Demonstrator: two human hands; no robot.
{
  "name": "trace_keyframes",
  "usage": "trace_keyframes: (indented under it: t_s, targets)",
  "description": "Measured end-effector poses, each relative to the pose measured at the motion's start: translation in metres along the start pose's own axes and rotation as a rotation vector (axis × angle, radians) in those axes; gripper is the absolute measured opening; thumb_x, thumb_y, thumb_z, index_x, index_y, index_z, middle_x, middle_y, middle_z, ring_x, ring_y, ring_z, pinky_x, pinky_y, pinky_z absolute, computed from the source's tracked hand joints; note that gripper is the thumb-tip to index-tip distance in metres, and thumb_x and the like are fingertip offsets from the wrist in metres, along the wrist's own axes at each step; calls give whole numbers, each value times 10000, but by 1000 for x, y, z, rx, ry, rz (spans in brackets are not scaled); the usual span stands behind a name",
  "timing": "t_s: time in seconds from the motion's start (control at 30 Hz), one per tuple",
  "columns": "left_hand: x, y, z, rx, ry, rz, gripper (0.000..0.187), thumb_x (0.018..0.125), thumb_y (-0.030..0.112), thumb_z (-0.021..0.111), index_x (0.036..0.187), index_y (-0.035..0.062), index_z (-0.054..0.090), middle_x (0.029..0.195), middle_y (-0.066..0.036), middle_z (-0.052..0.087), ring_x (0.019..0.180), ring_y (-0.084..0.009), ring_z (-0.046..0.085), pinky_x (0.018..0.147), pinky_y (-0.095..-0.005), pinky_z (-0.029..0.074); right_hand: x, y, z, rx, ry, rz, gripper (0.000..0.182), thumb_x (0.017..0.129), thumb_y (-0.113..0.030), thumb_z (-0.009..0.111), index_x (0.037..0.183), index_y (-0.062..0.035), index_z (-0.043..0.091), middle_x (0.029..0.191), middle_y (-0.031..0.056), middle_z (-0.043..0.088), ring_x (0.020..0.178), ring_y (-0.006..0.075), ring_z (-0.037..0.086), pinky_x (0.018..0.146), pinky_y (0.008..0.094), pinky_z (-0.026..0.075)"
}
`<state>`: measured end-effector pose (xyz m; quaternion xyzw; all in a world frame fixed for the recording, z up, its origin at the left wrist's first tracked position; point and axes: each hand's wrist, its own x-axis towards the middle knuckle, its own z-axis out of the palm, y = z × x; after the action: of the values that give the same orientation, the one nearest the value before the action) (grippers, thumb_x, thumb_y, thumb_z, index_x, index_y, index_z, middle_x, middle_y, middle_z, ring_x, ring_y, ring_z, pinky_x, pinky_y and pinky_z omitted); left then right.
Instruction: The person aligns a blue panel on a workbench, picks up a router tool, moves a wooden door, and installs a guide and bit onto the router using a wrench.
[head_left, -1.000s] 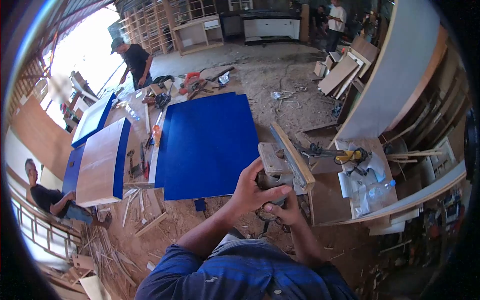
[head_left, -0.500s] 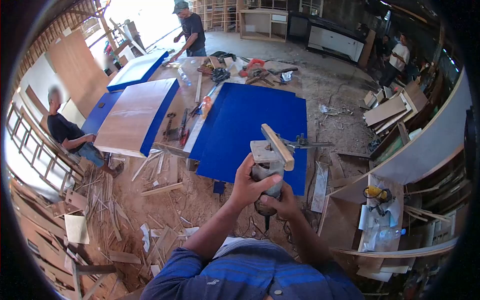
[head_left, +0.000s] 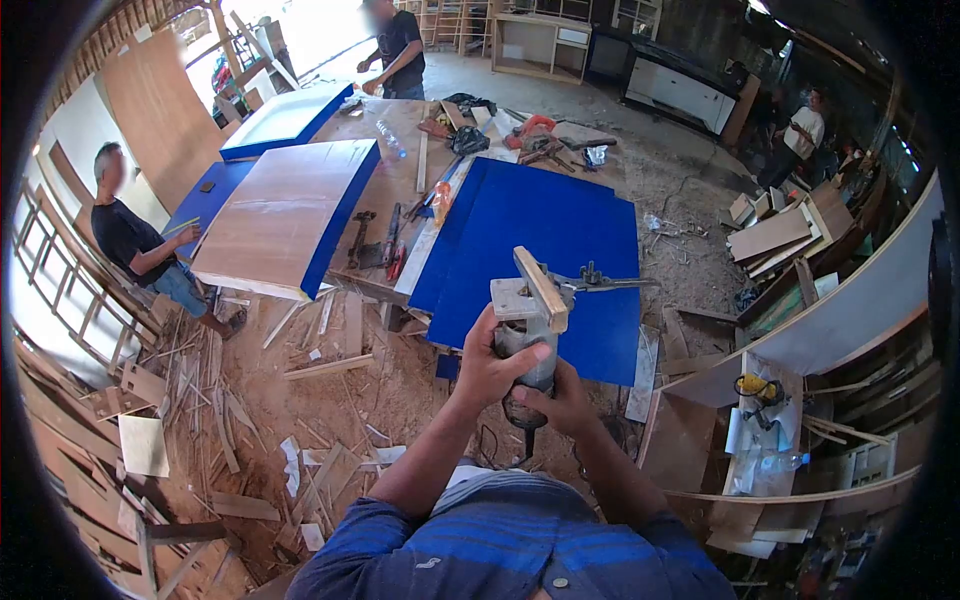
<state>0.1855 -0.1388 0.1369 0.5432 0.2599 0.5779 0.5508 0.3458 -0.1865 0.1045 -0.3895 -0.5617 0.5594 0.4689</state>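
Note:
A grey corded power tool (head_left: pixel 528 362) is held upright in front of the body, its cord hanging from the bottom. My left hand (head_left: pixel 492 368) is wrapped round its left side, with the thumb across the front. Round the lower right side my right hand (head_left: pixel 562 400) is closed, thumb on the body. At the tool's top are a flat base plate (head_left: pixel 512 298) and a wooden strip (head_left: pixel 541 288) fixed across it. A metal clamp or bar (head_left: pixel 600 281) sticks out to the right. Behind the tool lie blue panels (head_left: pixel 540 215) on the worktable.
One person (head_left: pixel 140 235) is at the left by a wood-faced panel (head_left: pixel 290 215); another person (head_left: pixel 400 55) stands behind the table. Further people are at the back right. Hand tools (head_left: pixel 395 250), a bottle (head_left: pixel 390 138), floor scraps and a curved shelf unit (head_left: pixel 680 440) surround the area.
The table and blue panels have shifted right and slightly up in view. The tool, still in both hands, sits slightly further left. The person at the left has raised an arm.

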Motion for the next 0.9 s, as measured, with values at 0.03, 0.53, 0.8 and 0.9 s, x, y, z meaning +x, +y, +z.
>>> trace_keyframes:
  t_s: [0.03,0.53,0.8,0.9]
  targets:
    - [-2,4,-4,-8,2,-4,633,854,178,857,1381,31,540,1215,-57,670,1117,-153,637,979,-339,511,0,0,5,7,-5,20,566,859,-137,825,1341,20,574,1208,90,674,1101,166,636,955,355,518]
    - [-29,27,-64,-56,4,64,641,835,160,870,1376,22,556,1228,-50,662,1129,-140,625,983,-322,502,2,1,74,-23,2,21,669,840,-144,836,1407,23,524,1285,97,642,1153,194,630,1000,388,508]
    - [-46,49,-80,11,19,129,659,812,161,891,1370,14,574,1243,-53,658,1121,-127,617,987,-314,496,3,1,92,-5,-81,-45,659,845,-174,844,1387,23,524,1245,116,663,1118,203,645,976,380,527]
    - [-52,49,-79,-6,37,135,661,810,156,891,1372,15,574,1239,-53,660,1123,-126,617,989,-314,496,-1,-1,93,-32,-90,-34,664,840,-165,845,1389,22,522,1242,118,664,1122,210,647,982,388,525]
